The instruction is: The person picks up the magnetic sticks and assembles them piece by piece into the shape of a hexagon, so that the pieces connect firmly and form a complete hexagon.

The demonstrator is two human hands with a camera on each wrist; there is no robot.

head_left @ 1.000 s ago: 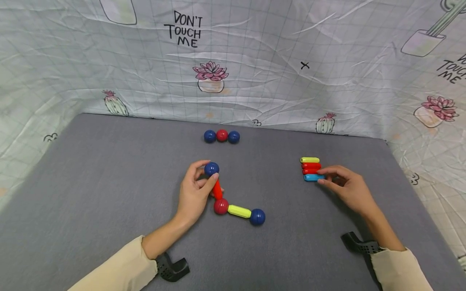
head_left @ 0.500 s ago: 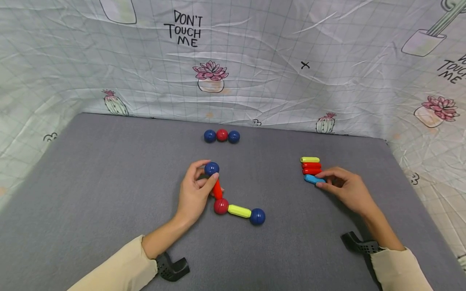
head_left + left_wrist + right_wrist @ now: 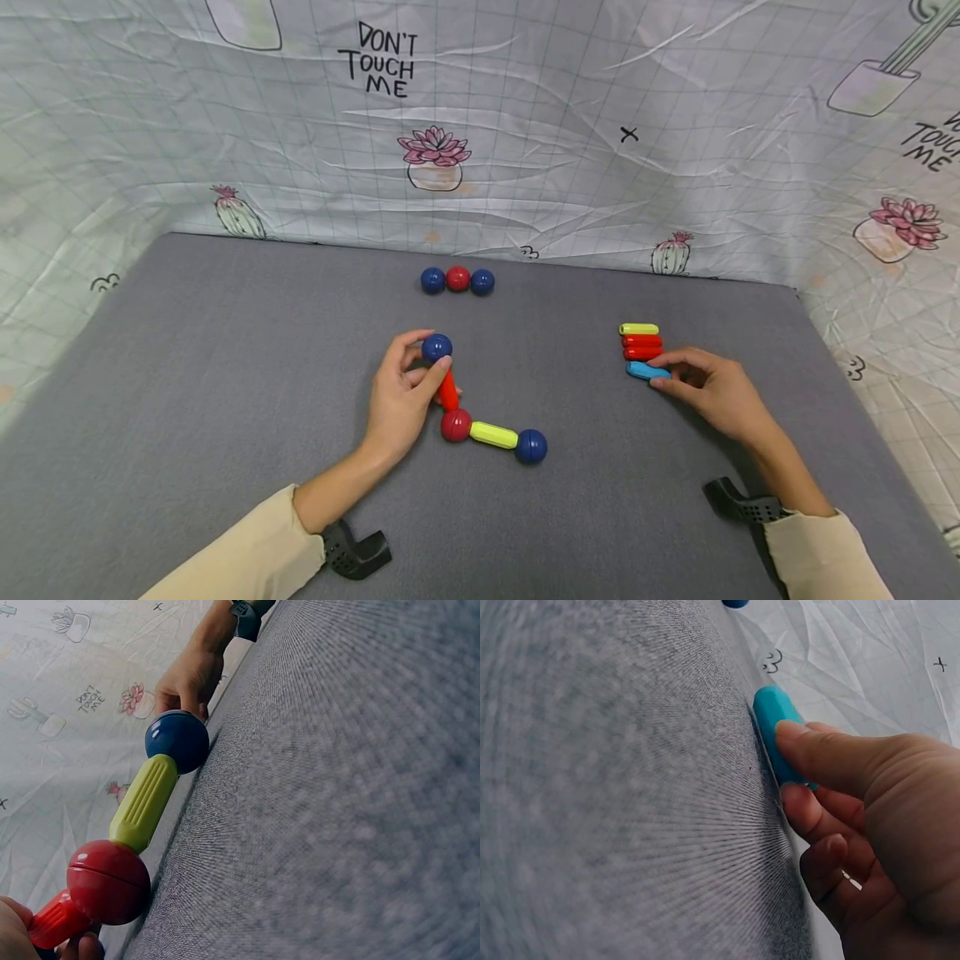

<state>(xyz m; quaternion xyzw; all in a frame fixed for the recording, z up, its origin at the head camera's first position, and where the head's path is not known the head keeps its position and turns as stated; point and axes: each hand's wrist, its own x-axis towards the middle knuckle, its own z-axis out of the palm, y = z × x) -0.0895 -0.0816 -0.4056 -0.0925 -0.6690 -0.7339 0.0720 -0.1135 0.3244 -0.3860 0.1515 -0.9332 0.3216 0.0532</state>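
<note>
My left hand [image 3: 401, 400] grips the upper end of a joined ball-and-rod toy piece, fingers and thumb around a dark blue ball [image 3: 437, 347] and a red rod [image 3: 448, 392]. The rod runs to a red ball [image 3: 456, 425]. From there a yellow-green rod [image 3: 493, 435] leads to a second blue ball [image 3: 531, 447]; in the left wrist view this yellow-green rod [image 3: 142, 802] slants up from the red ball [image 3: 109, 882]. On the right, my right hand [image 3: 716, 392] pinches the near end of a light blue rod [image 3: 645, 370] between thumb and fingers, low over the table [image 3: 630, 787].
Just behind the light blue rod lie two red rods [image 3: 642, 342] and a yellow-green rod [image 3: 639, 329], side by side. Three balls, with a red ball [image 3: 457, 278] between two blue ones, sit in a row at the back. A printed cloth [image 3: 525, 167] hangs behind the table.
The light blue rod has swung slightly askew, its right end coming toward me, away from the red rods. My right hand shifted a little with it; my left hand stayed still.
</note>
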